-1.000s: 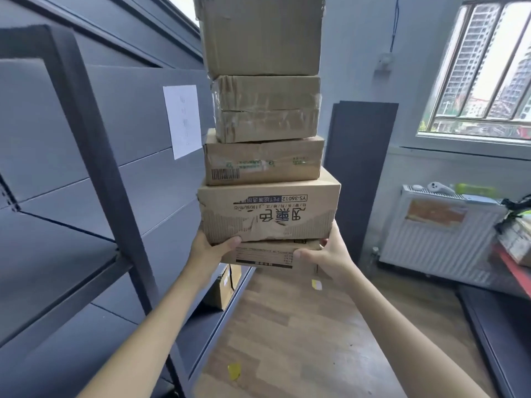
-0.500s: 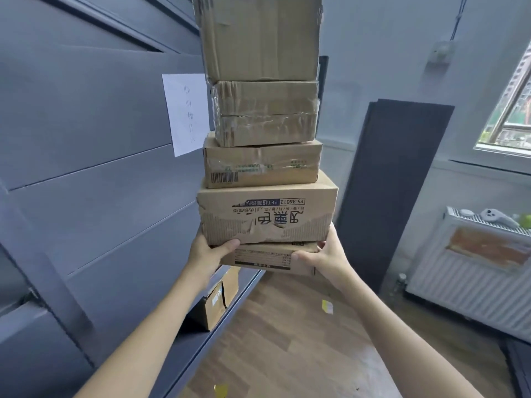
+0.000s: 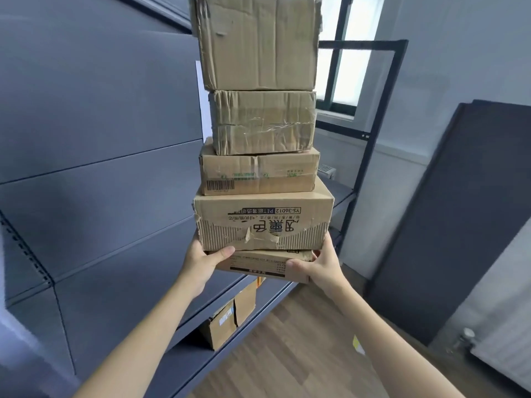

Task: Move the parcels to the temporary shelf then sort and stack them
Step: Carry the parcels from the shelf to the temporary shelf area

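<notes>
A stack of five cardboard parcels was carried in mid-air, clear of any shelf, with dark shelving (image 3: pixel 184 351) close on the left. The left hand (image 3: pixel 204 261) was closed on the near left corner of the thin bottom parcel (image 3: pixel 265 264), thumb laid along its top edge under the printed parcel (image 3: pixel 263 222); the right hand (image 3: pixel 319 268) was closed on the near right corner in the same way.

For the carry to be done well, the bottom parcel would probably have to be kept level and the load held near the body, since the whole column was borne on that one thin box. The taped parcel (image 3: pixel 263 122) was set narrower than the barcoded parcel (image 3: pixel 258 175) beneath it, and the top parcel (image 3: pixel 258 41) ran out of the frame, so any tilt could likely shed the upper boxes. A slow lowering onto a shelf board seemed wise.

Counted: five parcels in the stack, two hands, and one further box (image 3: pixel 230 320) lying on the low shelf, far below the stack.
</notes>
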Demonstrator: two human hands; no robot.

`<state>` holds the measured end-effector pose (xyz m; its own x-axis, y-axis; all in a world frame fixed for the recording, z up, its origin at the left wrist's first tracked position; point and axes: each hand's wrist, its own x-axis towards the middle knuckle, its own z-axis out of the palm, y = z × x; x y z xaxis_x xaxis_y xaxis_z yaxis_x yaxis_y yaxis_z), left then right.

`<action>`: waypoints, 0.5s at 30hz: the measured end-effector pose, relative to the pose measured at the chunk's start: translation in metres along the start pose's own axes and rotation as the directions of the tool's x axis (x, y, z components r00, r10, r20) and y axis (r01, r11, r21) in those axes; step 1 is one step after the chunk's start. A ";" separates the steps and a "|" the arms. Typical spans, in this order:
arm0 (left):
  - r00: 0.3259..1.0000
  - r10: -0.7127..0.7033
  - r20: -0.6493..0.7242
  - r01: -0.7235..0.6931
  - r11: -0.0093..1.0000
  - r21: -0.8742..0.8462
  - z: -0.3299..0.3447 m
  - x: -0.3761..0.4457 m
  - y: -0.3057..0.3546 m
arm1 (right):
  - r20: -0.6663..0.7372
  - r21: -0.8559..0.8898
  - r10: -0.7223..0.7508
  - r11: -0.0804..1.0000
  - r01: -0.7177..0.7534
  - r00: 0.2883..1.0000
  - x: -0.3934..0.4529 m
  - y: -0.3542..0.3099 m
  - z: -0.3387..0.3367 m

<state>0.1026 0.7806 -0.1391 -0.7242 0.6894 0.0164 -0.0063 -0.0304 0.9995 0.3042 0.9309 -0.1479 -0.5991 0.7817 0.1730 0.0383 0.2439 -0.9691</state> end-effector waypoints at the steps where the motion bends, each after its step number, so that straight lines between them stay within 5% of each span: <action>1: 1.000 -0.006 -0.015 0.006 1.000 0.007 0.000 0.009 -0.003 | 0.006 0.003 0.003 1.000 -0.003 1.000 0.010 0.006 0.003; 15: 0.982 -0.069 -0.177 0.070 0.998 -0.005 0.002 0.118 -0.075 | 0.124 0.049 0.061 0.997 -0.067 0.990 0.130 0.103 0.037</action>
<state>0.0190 0.8655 -0.2121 -0.8327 0.5507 -0.0580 -0.0601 0.0142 0.9981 0.2006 1.0362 -0.2322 -0.6903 0.7178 0.0908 0.0392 0.1624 -0.9860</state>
